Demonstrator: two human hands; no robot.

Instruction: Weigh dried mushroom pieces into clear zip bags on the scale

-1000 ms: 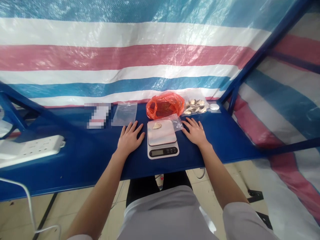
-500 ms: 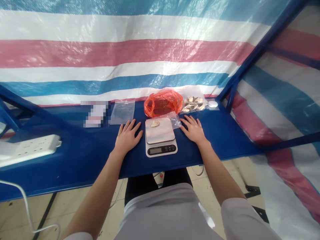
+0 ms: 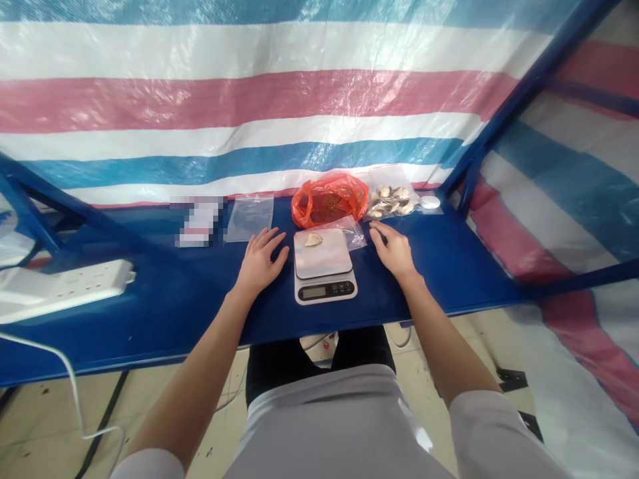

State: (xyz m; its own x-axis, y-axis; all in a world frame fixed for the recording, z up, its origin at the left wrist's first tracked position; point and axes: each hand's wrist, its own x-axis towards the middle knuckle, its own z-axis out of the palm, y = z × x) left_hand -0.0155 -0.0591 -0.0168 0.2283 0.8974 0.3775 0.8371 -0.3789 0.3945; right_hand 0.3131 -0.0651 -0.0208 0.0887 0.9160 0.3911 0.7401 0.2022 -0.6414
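Head view: left grip (image 3: pixel 260 261) and right grip (image 3: pixel 394 251), unclenched, flank scale (image 3: pixel 323 261) lettered "M", "T".

A: Upper garment?
B: One top (image 3: pixel 344 426), pale grey, plain cloth, with darker creases (image 3: pixel 344 394) across the front.
A: Sleeves?
B: Two, short, same grey. Left sleeve (image 3: pixel 150 464): only its rounded edge in view. Right sleeve (image 3: pixel 486 419): loose, wide-mouthed, more fully shown.
A: Markings?
B: One bright white streak (image 3: pixel 423 437), slanting, low on the right side; print or light, cannot tell.
A: Lower garment?
B: Trousers (image 3: pixel 277 366), black, partly seen beyond the top.
A: Hands?
B: Left hand (image 3: pixel 259 265), right hand (image 3: pixel 395 251): both bare, as are the forearms (image 3: pixel 200 379).
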